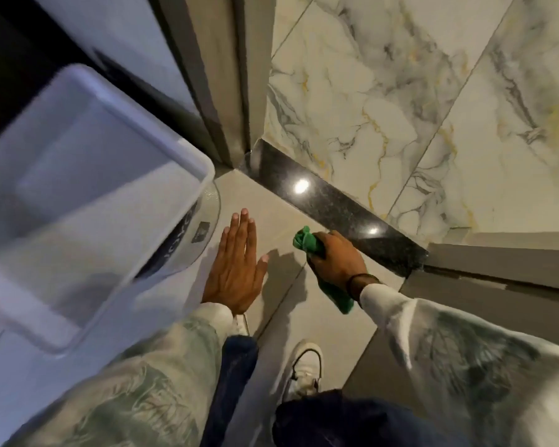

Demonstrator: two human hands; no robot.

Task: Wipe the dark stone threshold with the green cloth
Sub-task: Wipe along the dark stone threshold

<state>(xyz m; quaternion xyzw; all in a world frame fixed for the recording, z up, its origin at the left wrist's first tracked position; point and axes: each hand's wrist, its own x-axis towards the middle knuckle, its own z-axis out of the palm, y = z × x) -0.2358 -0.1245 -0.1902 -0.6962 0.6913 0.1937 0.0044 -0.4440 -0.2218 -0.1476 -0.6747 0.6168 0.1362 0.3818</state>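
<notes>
The dark stone threshold (329,208) is a glossy black speckled strip that runs diagonally from the door frame at centre to the lower right, with two light reflections on it. My right hand (334,259) is shut on the bunched green cloth (305,241), right at the threshold's near edge on the grey floor tile; a tail of the cloth hangs out below my wrist. My left hand (236,266) is flat and open with fingers spread, over the grey floor tile to the left of the cloth.
A large translucent plastic bin (88,201) fills the left side, close to my left hand. A grey door frame (236,75) stands above the threshold's far end. White marble-look tiles (400,108) lie beyond it. My white shoe (305,366) is on the floor below.
</notes>
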